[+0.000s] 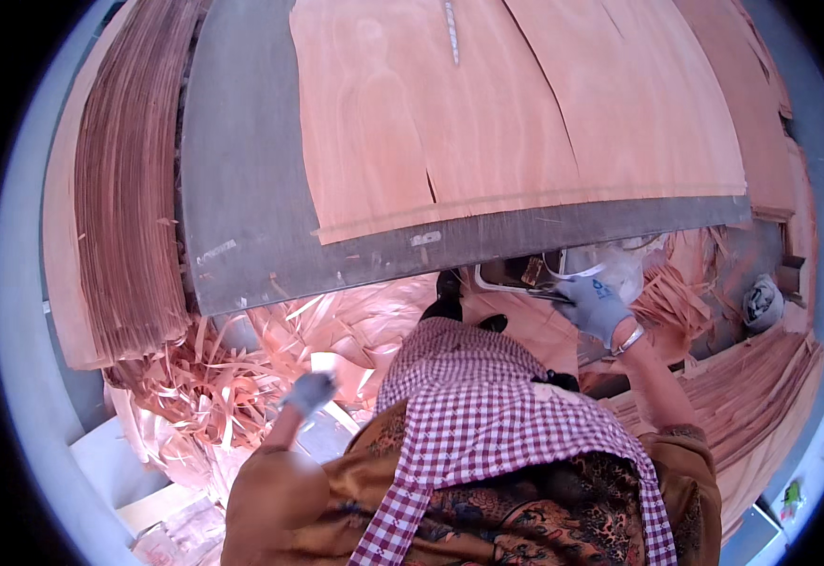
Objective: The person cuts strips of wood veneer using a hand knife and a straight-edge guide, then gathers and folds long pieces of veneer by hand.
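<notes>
My right hand [596, 307], in a pale grey glove with blue print, is just beyond the front edge of the grey table [242, 236]. Its fingers look closed around something thin and dark that I cannot make out. A clear plastic bag [622, 271] sits right beside it. My left hand [311, 391], gloved too, hangs low at my left over the veneer scraps [218, 377]; motion smears its fingers. A large, thin wood veneer sheet [506, 123] lies on the table, with splits running in from its near and far edges. Neither hand touches it.
At the left stands a tall stack of reddish-brown veneer [129, 179]. More veneer sheets [742, 396] are piled at the lower right. Torn strips [666, 302] heap beneath the table edge, and a crumpled grey bundle [763, 302] lies at the right.
</notes>
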